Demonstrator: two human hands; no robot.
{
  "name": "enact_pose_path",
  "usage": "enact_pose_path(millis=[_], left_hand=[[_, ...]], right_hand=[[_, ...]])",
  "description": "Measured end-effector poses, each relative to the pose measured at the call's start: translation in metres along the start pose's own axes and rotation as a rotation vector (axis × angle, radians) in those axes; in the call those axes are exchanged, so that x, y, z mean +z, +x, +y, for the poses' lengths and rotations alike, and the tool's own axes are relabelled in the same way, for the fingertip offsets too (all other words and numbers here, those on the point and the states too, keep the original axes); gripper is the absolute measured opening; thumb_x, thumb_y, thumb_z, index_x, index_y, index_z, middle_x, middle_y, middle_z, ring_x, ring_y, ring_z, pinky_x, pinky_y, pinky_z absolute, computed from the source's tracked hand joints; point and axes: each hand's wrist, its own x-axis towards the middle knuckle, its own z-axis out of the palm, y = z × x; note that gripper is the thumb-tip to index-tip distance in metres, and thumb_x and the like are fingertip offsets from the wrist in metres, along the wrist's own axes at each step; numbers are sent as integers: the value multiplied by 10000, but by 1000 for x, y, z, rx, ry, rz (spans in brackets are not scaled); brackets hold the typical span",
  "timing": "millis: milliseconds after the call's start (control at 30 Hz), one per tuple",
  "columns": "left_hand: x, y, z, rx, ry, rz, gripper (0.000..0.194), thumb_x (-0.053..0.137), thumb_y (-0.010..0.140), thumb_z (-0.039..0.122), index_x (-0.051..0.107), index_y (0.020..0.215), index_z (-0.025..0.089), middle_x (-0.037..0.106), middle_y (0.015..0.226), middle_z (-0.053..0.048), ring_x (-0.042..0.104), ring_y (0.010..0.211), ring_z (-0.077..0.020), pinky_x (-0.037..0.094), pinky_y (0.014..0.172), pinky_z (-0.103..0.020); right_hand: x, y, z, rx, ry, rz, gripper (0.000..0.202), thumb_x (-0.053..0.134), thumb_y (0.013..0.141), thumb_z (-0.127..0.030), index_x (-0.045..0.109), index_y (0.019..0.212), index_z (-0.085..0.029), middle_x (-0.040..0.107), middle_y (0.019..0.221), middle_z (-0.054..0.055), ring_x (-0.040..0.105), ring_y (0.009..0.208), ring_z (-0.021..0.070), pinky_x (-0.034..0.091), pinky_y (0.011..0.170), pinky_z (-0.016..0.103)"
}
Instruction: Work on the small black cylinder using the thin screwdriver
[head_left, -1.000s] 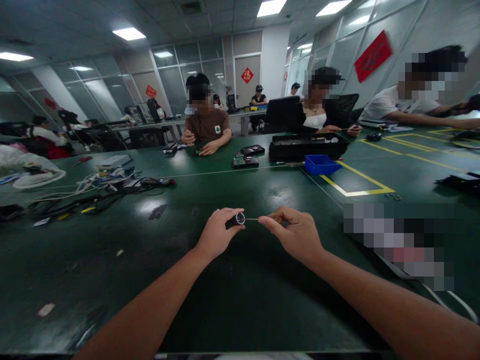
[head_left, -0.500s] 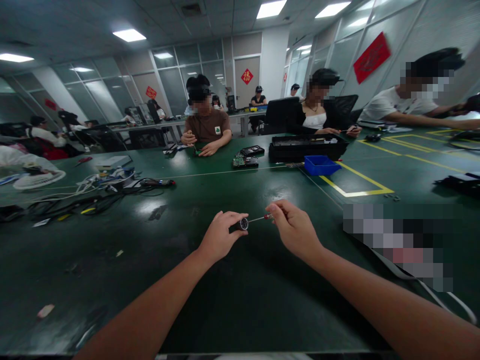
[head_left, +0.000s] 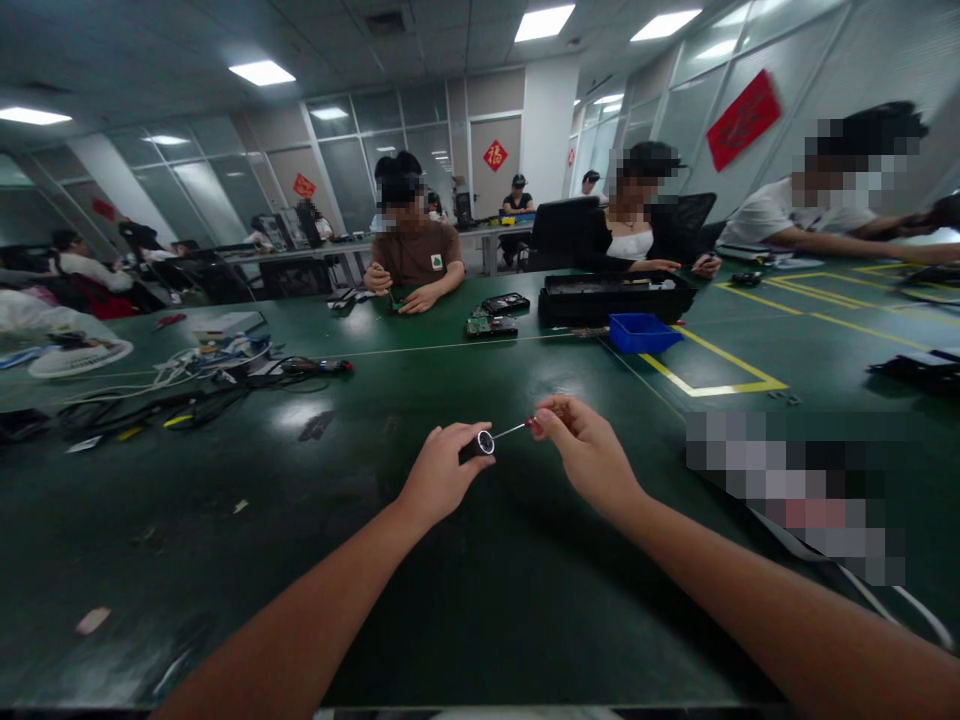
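Head view: the left hand (head_left: 439,470) grips the black cylinder (head_left: 473,448) between thumb and fingers, just below frame centre; the right hand (head_left: 596,455) pinches the screwdriver (head_left: 511,431), its shaft slanting down to the cylinder's bright-rimmed end; whether the tip is seated cannot be told. Both parts appear held above the bench (head_left: 420,610), apparently unbraced; an off-axis push could make the tip slip towards the left fingertips; a loose grip could let the cylinder turn or drop.
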Motion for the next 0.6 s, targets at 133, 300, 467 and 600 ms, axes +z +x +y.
enact_pose_path(millis=[133, 300, 467, 600], left_hand=[[-2, 1, -1, 111, 7, -22, 451, 703, 865, 181, 609, 1291, 295, 643, 1276, -31, 558, 1225, -220, 257, 1189, -521], [-5, 2, -4, 40, 55, -81, 431, 668, 882, 159, 612, 1288, 292, 635, 1280, -32, 543, 1236, -231, 205, 1191, -577], [-4, 2, -5, 55, 80, -91, 442, 657, 890, 169, 600, 1306, 306, 634, 1262, -29, 543, 1221, -227, 179, 1197, -575], [-3, 2, -5, 71, 99, -77, 438, 650, 887, 158, 607, 1301, 297, 638, 1232, -38, 553, 1190, -233, 212, 1185, -569]], right_hand=[[-3, 13, 9, 275, 410, 22, 255, 638, 861, -458, 633, 831, -204, 591, 724, 4, 578, 655, 160, 535, 751, 376], [-7, 18, 21, 215, 335, 85, 254, 679, 849, -461, 646, 857, -209, 631, 782, 14, 596, 710, 164, 525, 724, 342], [-4, 10, 17, 63, 108, 30, 270, 588, 920, -463, 633, 931, -197, 650, 819, 24, 616, 730, 170, 513, 728, 349], [-3, 5, 9, -11, 7, -1, 268, 546, 949, -445, 613, 955, -185, 649, 824, 32, 622, 749, 180, 514, 739, 363]])
